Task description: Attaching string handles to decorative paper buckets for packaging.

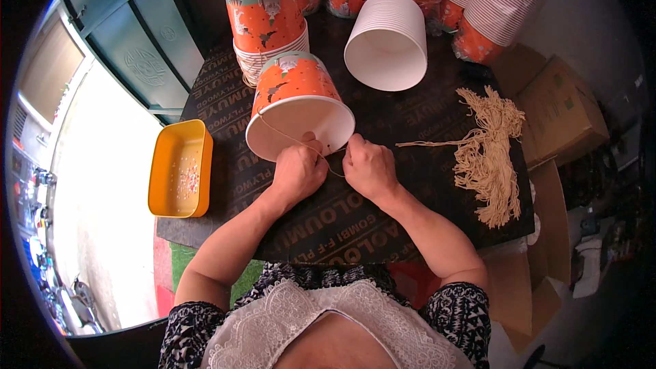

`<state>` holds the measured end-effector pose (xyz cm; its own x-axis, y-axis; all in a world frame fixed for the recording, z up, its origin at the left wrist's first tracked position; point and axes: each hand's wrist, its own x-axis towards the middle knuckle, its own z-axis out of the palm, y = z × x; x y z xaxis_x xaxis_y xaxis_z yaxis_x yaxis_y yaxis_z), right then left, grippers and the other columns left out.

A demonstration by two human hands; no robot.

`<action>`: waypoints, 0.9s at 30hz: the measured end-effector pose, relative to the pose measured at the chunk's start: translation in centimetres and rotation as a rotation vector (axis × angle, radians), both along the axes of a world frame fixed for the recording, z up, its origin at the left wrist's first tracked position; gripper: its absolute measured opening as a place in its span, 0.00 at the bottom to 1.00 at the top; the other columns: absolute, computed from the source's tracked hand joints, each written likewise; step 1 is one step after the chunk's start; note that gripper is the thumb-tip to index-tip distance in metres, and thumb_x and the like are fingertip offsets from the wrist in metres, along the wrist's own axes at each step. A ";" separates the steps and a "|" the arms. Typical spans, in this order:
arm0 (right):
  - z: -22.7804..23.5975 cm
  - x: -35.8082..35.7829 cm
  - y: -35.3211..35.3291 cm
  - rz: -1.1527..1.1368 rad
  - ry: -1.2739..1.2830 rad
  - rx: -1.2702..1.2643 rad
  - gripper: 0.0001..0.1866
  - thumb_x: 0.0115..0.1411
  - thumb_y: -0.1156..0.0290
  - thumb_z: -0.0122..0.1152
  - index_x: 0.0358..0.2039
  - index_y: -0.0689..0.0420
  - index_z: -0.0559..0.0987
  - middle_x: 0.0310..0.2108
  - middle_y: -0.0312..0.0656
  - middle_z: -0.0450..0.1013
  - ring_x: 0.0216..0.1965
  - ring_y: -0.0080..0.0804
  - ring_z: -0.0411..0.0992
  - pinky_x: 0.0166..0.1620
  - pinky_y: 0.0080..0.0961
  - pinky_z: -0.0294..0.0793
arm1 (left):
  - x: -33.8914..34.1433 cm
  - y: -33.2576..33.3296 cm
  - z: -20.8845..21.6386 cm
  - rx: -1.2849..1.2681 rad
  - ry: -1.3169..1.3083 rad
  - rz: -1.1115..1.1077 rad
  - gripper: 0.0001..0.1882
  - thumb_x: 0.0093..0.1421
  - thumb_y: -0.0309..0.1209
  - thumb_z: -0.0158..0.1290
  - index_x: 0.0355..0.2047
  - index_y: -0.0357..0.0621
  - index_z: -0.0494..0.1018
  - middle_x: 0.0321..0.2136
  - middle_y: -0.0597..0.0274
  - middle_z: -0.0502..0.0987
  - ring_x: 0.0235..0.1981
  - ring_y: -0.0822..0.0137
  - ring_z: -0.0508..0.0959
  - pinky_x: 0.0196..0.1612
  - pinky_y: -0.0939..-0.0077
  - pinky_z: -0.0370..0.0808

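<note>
At the centre of the frame, an orange-and-white paper bucket (298,99) lies tipped on a dark printed board (328,219), its open mouth toward the person. The left hand (298,172) and right hand (370,166) sit just below its rim — fingers of each pinched together on a thin tan string (290,138). A bundle of strings (488,157) lies right; a yellow tray (180,169) left; stacked buckets (268,17) above.

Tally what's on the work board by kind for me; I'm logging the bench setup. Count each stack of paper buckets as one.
Paper bucket in the hands, lying on its side: 1
Stacks of paper buckets (near-left stack, white stack on its side, back-row stacks, partly cut off): about 7
Bundle of tan cords: 1
Yellow tray: 1
Total: about 10
</note>
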<state>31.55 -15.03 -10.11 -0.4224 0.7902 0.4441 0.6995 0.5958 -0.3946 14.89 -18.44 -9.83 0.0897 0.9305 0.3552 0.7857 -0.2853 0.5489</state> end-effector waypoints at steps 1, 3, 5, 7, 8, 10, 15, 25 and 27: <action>0.0 0.0 0.0 -0.001 0.030 -0.016 0.04 0.51 0.78 0.56 0.26 0.63 0.70 0.21 0.53 0.73 0.25 0.53 0.75 0.28 0.45 0.74 | 0.0 0.0 -0.1 -0.003 0.012 0.005 0.04 0.46 0.24 0.50 0.20 0.35 0.70 0.26 0.46 0.74 0.26 0.43 0.77 0.30 0.52 0.74; -0.1 0.0 0.0 -0.002 0.060 -0.032 0.04 0.51 0.78 0.55 0.25 0.62 0.69 0.21 0.53 0.73 0.26 0.55 0.74 0.28 0.47 0.72 | 0.0 0.1 -0.1 -0.007 0.011 0.008 0.04 0.47 0.24 0.51 0.20 0.35 0.70 0.26 0.46 0.74 0.25 0.43 0.77 0.30 0.52 0.75; -0.1 0.0 0.1 0.001 0.053 -0.062 0.04 0.51 0.78 0.55 0.26 0.62 0.70 0.22 0.53 0.73 0.26 0.55 0.74 0.29 0.47 0.72 | 0.0 0.0 0.0 -0.009 0.010 0.011 0.04 0.47 0.24 0.51 0.20 0.36 0.70 0.25 0.46 0.74 0.25 0.43 0.77 0.30 0.52 0.75; -0.5 0.2 0.5 0.027 0.065 -0.046 0.03 0.51 0.78 0.55 0.25 0.62 0.70 0.22 0.53 0.73 0.26 0.54 0.74 0.29 0.47 0.72 | -0.1 0.0 0.1 0.024 -0.004 0.016 0.04 0.47 0.24 0.51 0.19 0.36 0.70 0.25 0.46 0.75 0.25 0.43 0.77 0.30 0.53 0.75; -0.6 0.3 0.7 0.052 0.077 -0.031 0.03 0.51 0.77 0.56 0.25 0.62 0.71 0.22 0.52 0.74 0.26 0.54 0.74 0.29 0.46 0.72 | -0.2 0.1 0.0 0.031 -0.004 0.019 0.04 0.47 0.24 0.51 0.19 0.36 0.70 0.25 0.46 0.75 0.25 0.43 0.77 0.30 0.53 0.75; -0.4 0.6 0.8 0.056 0.084 -0.103 0.04 0.51 0.75 0.57 0.25 0.62 0.72 0.22 0.52 0.74 0.26 0.53 0.74 0.29 0.45 0.72 | -0.9 0.2 -0.3 0.007 0.045 0.010 0.04 0.46 0.25 0.52 0.19 0.36 0.70 0.25 0.46 0.75 0.25 0.43 0.77 0.29 0.53 0.74; 1.0 0.5 1.1 0.093 0.364 -0.294 0.13 0.55 0.63 0.58 0.26 0.62 0.77 0.22 0.53 0.75 0.26 0.53 0.75 0.30 0.42 0.74 | -1.2 0.0 -0.5 0.044 0.023 -0.029 0.03 0.46 0.24 0.52 0.20 0.37 0.71 0.25 0.46 0.74 0.26 0.44 0.76 0.29 0.55 0.73; 1.2 0.6 2.3 0.035 0.569 -0.416 0.18 0.60 0.66 0.48 0.20 0.66 0.75 0.16 0.47 0.74 0.17 0.39 0.72 0.23 0.36 0.69 | -0.5 -2.0 3.8 0.193 -0.223 -0.342 0.03 0.46 0.22 0.53 0.21 0.37 0.69 0.24 0.49 0.71 0.25 0.47 0.74 0.28 0.60 0.72; 2.2 0.8 2.1 0.062 0.896 -0.787 0.16 0.61 0.68 0.46 0.20 0.64 0.74 0.16 0.41 0.72 0.13 0.26 0.65 0.17 0.27 0.63 | -0.4 -3.2 5.7 0.309 -0.277 -0.436 0.04 0.48 0.20 0.52 0.20 0.36 0.68 0.24 0.52 0.70 0.23 0.51 0.74 0.27 0.65 0.72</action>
